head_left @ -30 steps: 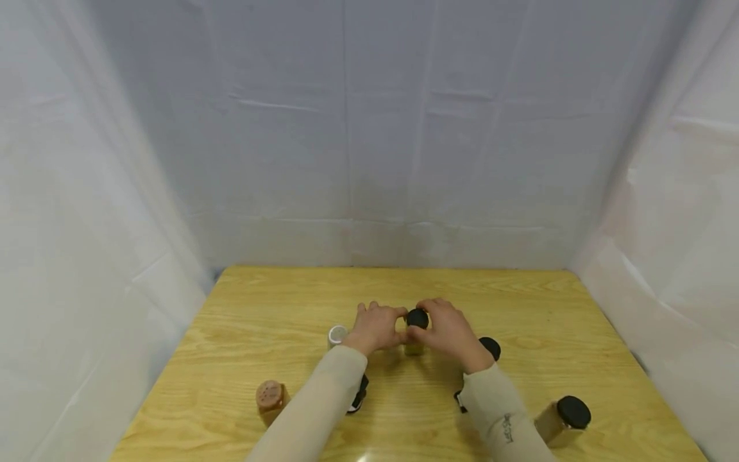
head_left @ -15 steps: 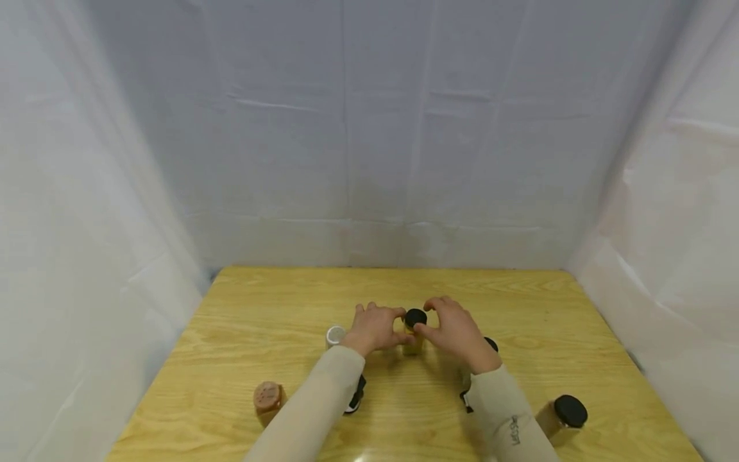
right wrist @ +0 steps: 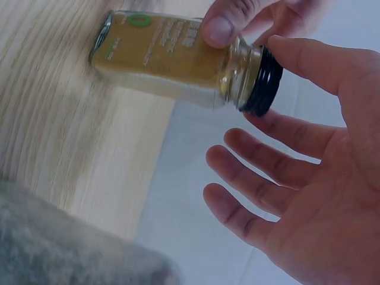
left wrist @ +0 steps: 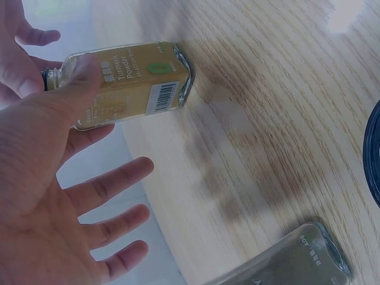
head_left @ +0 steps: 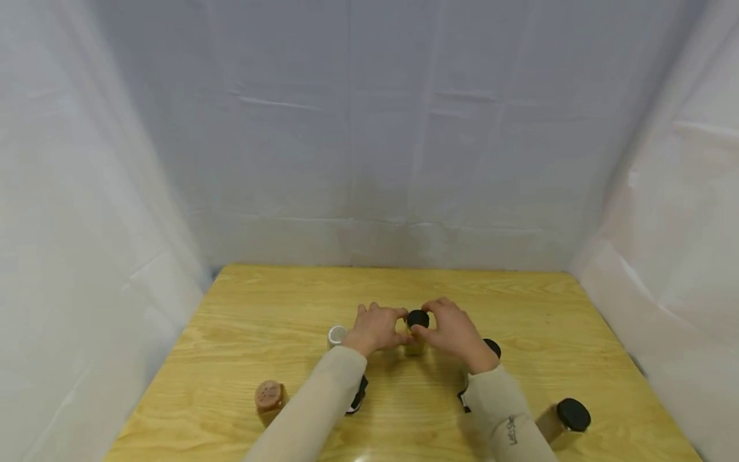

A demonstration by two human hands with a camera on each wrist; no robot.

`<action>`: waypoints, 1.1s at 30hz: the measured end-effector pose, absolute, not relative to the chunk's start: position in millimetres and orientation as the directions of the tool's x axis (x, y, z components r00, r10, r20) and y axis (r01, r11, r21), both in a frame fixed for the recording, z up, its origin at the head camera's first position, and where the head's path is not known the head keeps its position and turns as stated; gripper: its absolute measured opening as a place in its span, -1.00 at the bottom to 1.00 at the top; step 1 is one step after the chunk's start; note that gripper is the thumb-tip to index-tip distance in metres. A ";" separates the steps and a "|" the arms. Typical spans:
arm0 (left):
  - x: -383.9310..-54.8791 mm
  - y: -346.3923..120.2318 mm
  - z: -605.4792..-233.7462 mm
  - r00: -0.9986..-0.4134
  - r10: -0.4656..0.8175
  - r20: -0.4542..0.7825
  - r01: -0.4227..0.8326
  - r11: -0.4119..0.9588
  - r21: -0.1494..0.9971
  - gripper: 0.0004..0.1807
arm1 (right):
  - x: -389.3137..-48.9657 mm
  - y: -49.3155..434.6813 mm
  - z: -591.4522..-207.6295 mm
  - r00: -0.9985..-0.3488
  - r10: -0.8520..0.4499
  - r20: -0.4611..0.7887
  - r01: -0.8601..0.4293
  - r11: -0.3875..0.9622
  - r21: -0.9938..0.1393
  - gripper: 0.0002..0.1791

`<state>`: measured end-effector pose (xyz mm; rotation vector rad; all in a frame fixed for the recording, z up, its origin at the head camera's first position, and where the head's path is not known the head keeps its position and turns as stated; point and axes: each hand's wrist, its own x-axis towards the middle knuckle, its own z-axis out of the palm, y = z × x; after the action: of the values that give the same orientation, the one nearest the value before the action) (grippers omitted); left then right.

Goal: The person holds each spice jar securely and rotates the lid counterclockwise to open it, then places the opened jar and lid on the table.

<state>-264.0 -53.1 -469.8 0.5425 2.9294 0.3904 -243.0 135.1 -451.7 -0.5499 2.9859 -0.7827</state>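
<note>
The turmeric jar stands upright on the table ahead at twelve o'clock, pinched by the left hand from nine o'clock, seemingly to steady it, while the right hand pinches the black cap from three o'clock, likely for purchase.

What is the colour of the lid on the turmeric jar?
Black; the lid shows best in the right wrist view.

Free tabletop behind turmeric jar, white-topped jar blocking left, black-lidded jar blocking right
</note>
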 end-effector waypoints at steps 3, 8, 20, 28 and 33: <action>-263.0 -52.0 -469.1 -0.927 0.365 -0.079 0.331 0.902 0.278 -0.36 | -243.3 131.7 -452.3 -0.935 -0.342 0.090 -0.343 0.812 -0.472 -0.43; -263.2 -52.0 -469.0 -0.928 0.364 -0.077 0.332 0.904 0.267 -0.39 | -243.8 127.6 -452.7 -0.934 -0.346 0.086 -0.345 0.813 -0.469 -0.44; -261.6 -57.7 -465.7 -0.932 0.347 -0.106 0.309 0.912 0.269 -0.20 | -246.3 138.7 -449.0 -0.937 -0.342 0.066 -0.330 0.811 -0.483 -0.54; -261.0 -59.1 -466.4 -0.930 0.353 -0.101 0.315 0.909 0.274 -0.21 | -247.3 137.0 -448.8 -0.925 -0.376 0.061 -0.356 0.794 -0.493 -0.53; -259.8 -59.1 -466.5 -0.928 0.358 -0.099 0.316 0.901 0.296 -0.30 | -247.3 132.8 -453.7 -0.919 -0.387 0.076 -0.373 0.790 -0.486 -0.46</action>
<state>-259.8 -59.1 -466.5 0.5202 2.9148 0.4153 -247.3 132.8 -453.7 -0.6260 2.9461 -0.7914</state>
